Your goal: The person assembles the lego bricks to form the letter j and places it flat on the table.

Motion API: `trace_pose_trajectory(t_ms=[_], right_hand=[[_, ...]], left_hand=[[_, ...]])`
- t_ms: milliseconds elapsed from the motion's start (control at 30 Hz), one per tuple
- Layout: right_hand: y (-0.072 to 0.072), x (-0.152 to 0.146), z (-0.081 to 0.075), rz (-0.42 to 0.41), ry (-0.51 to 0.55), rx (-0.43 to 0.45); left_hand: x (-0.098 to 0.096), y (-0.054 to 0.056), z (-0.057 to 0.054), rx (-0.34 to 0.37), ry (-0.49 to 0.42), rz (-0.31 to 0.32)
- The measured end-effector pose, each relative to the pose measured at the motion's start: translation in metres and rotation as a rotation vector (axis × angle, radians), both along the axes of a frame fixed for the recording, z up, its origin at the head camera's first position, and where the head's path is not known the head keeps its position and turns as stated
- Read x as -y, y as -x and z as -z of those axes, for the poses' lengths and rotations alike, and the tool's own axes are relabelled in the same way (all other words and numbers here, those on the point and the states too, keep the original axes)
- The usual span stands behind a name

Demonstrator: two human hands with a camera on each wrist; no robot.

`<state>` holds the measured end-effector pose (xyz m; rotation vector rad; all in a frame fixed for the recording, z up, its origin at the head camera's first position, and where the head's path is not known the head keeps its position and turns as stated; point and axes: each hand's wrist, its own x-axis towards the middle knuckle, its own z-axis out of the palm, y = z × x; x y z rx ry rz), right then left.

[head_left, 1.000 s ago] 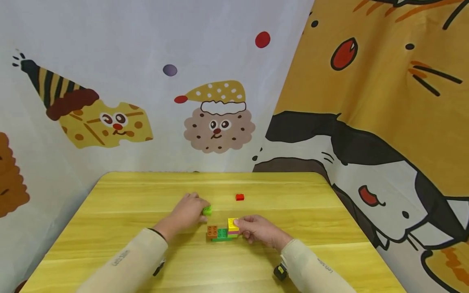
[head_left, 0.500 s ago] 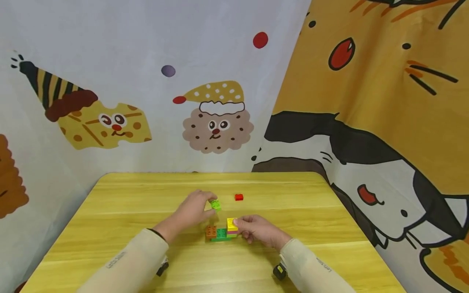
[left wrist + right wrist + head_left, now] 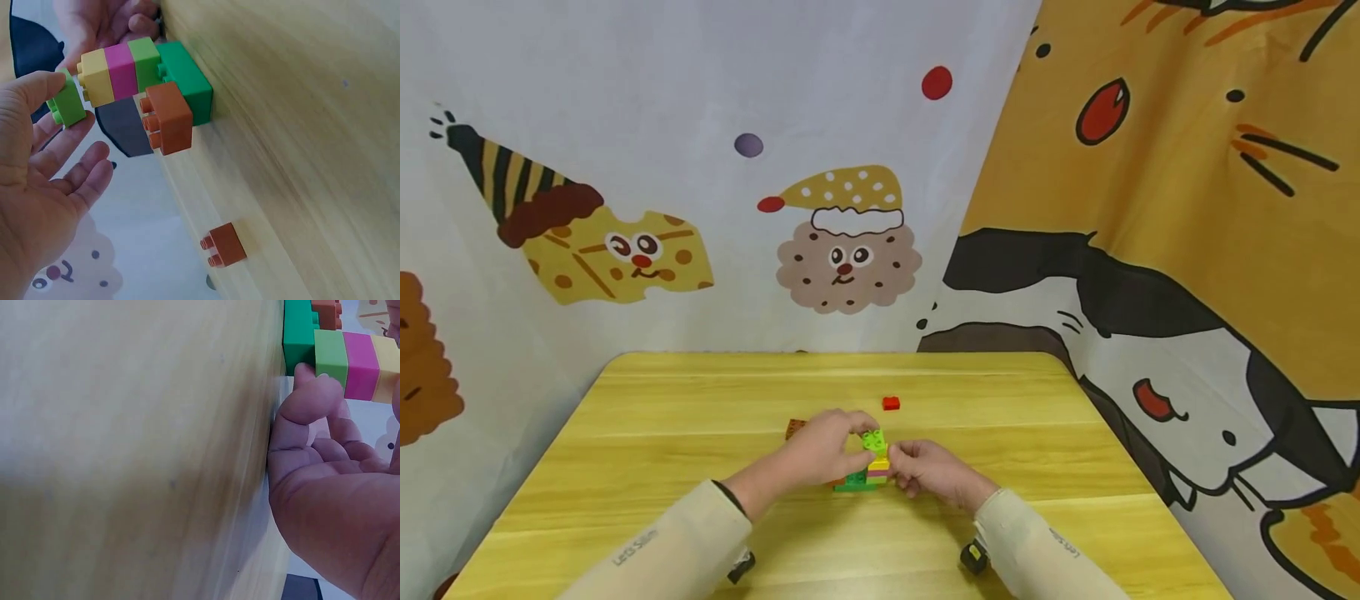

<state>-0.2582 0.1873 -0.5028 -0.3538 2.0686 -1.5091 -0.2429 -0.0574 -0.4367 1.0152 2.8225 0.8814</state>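
Between thumb and fingers my left hand (image 3: 823, 450) pinches a light green brick (image 3: 67, 100), just above a yellow brick (image 3: 95, 77). The left wrist view shows a narrow gap between those two. Below the yellow brick come a magenta brick (image 3: 120, 72) and another light green brick (image 3: 145, 62), stacked on one end of a green base brick (image 3: 187, 84). An orange-brown brick (image 3: 172, 119) sits on the base's other part. My right hand (image 3: 936, 471) holds the stack from the right, its curled fingers against the lower bricks and its thumb near the yellow one.
A red brick (image 3: 891, 403) lies farther back on the wooden table (image 3: 1000, 392). A loose brown brick (image 3: 227, 244) lies behind my left hand, partly hidden in the head view. A printed cloth (image 3: 700, 167) hangs beyond the table's back edge.
My left hand has lifted the light green brick and carried it rightward to above the yellow brick. The loose brown brick has come into sight. My right hand stays at the stack.
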Motion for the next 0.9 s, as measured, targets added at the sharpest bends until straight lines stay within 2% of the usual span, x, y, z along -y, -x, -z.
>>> trace_pose_trajectory(t_ms=[267,533,900], right_hand=[[0.000,0.000,-0.003,-0.011,0.032,0.043],[-0.002,0.001,-0.006,-0.019,0.029,0.039],[-0.001,0.000,-0.007,-0.050,0.055,0.057]], left_hand=[[-0.006,-0.002,0.005,-0.068,0.033,0.014],[-0.010,-0.003,0.011,-0.055,0.048,0.000],[-0.012,-0.006,0.012,-0.087,0.029,-0.018]])
